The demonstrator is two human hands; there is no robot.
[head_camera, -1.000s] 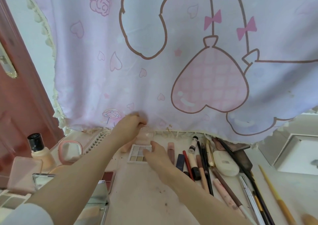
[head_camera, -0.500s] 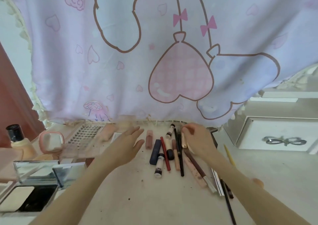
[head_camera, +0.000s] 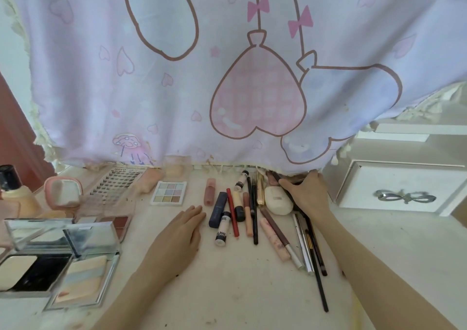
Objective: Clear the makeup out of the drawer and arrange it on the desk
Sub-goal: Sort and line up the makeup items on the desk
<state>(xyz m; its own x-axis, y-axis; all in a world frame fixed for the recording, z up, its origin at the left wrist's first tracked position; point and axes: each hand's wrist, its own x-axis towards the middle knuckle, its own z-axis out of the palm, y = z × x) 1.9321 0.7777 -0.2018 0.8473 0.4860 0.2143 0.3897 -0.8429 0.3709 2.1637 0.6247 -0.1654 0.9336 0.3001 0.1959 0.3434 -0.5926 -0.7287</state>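
The left hand (head_camera: 180,231) lies flat on the desk (head_camera: 227,291) with fingers straight and together, holding nothing, its fingertips just beside a navy tube (head_camera: 217,209). The right hand (head_camera: 307,194) reaches to the desk's back edge under the hem of the pink printed cloth (head_camera: 227,77), fingers curled over a dark flat item there — whether it actually grips it I cannot tell. Between the hands the makeup lies in a rough row: a pink lip gloss (head_camera: 209,191), a red pencil (head_camera: 232,212), a white tube with black lettering (head_camera: 222,228), a black pencil (head_camera: 254,216) and a white oval case (head_camera: 278,201), which sits just beside the right hand. An eyeshadow palette (head_camera: 168,192) sits toward the back — left of it a false-lash tray (head_camera: 113,183). Open mirrored compacts (head_camera: 63,261) occupy the front left corner. A white drawer (head_camera: 394,190) with a silver bow handle stands at the right.
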